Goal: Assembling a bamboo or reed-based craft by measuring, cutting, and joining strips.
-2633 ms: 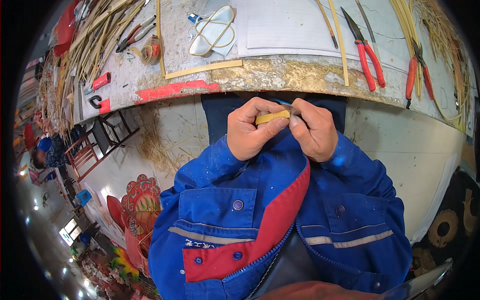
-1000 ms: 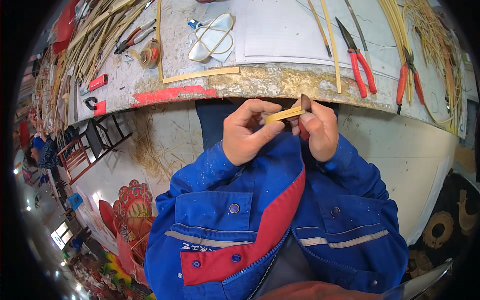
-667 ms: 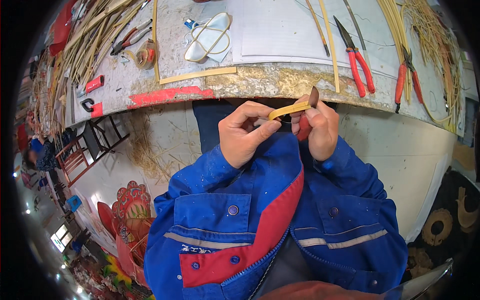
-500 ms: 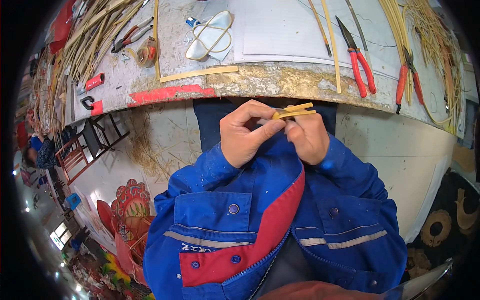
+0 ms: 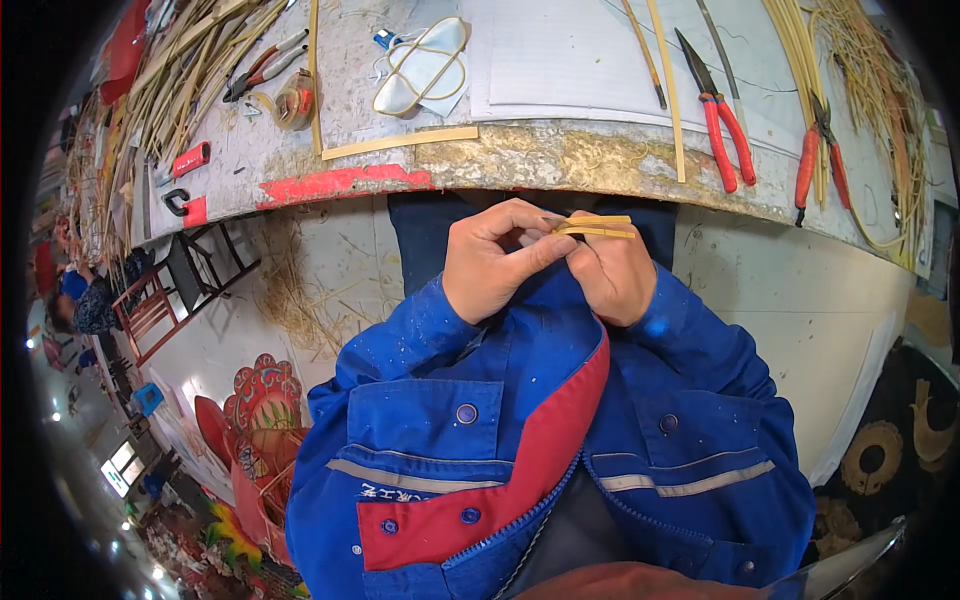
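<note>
In front of my chest, just below the table edge, both hands are closed around a short, pale yellow bamboo strip. At its right end the strip parts into two thin prongs, one above the other. My left hand pinches the other end between thumb and fingers. A small dark grey sliver, perhaps a blade, shows at its fingertips; most of it is hidden. My right hand grips the strip from below and the right, its fingers curled under the prongs.
On the table lie red-handled pliers, a second pair of pliers, cutters, a tape roll, a face mask, white paper and bamboo strips. A chair stands on the left.
The bamboo strip has turned slightly in my fingers, and its prongs now point more directly right. My left hand has shifted a little to the right.
</note>
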Available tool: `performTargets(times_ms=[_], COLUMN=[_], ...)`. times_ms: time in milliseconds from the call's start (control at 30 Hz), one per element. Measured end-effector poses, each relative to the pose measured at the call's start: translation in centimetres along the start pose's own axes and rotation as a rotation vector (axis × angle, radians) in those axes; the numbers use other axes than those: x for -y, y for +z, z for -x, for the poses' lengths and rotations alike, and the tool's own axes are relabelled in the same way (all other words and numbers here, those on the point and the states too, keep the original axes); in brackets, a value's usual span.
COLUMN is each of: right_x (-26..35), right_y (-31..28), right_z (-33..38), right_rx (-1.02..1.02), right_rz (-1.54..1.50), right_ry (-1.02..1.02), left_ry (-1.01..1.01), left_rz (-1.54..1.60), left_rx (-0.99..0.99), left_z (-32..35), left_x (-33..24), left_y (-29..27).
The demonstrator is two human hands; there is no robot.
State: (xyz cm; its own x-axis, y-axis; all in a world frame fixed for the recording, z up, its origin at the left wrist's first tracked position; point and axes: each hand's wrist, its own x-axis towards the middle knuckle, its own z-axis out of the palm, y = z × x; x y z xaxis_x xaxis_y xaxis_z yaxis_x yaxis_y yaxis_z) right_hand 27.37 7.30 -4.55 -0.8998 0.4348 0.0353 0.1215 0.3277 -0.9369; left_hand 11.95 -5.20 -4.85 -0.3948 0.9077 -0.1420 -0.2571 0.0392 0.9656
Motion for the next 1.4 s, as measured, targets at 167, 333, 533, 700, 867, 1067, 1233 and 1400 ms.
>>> performTargets(times_ms=[167, 333, 533, 700, 867, 1067, 1233, 1400], right_x=[0.5, 0.3, 1.1, 0.7, 0.8, 0.4, -0.1, 0.5], right_y=[0.1, 0.7, 0.2, -0.5, -1.8, -2.5, -2.7, -3.3], right_z=[-0.2, -0.6, -1.1, -1.8, -1.8, -1.0, -0.4, 0.0], right_rx=[0.006, -0.062, -0.224, -0.272, -0.197, -0.237, -0.329, -0.443], right_rz=[0.027, 0.052, -0.466, -0.862, -1.048, -1.255, -1.226, -0.916], right_ry=[-0.012, -0.019, 0.291, 0.376, 0.467, 0.488, 0.411, 0.370], left_ry=[-0.074, -0.039, 0.122, 0.473, 0.379, 0.031, 0.032, 0.377], left_rz=[-0.079, -0.116, 0.057, -0.494, -0.379, -0.004, -0.109, -0.670], left_rx=[0.024, -0.045, -0.346, -0.182, 0.070, 0.132, -0.028, -0.019], left_z=[-0.1, -0.4, -1.4, -2.4, -3.3, -4.3, -7.4, -10.9], left_x=[-0.2, 0.0, -1.6, -1.0, 0.0, -1.7, -3.8, -5.8], left_y=[-0.4, 0.3, 0.7, -0.1, -0.5, 0.2, 1.4, 1.3])
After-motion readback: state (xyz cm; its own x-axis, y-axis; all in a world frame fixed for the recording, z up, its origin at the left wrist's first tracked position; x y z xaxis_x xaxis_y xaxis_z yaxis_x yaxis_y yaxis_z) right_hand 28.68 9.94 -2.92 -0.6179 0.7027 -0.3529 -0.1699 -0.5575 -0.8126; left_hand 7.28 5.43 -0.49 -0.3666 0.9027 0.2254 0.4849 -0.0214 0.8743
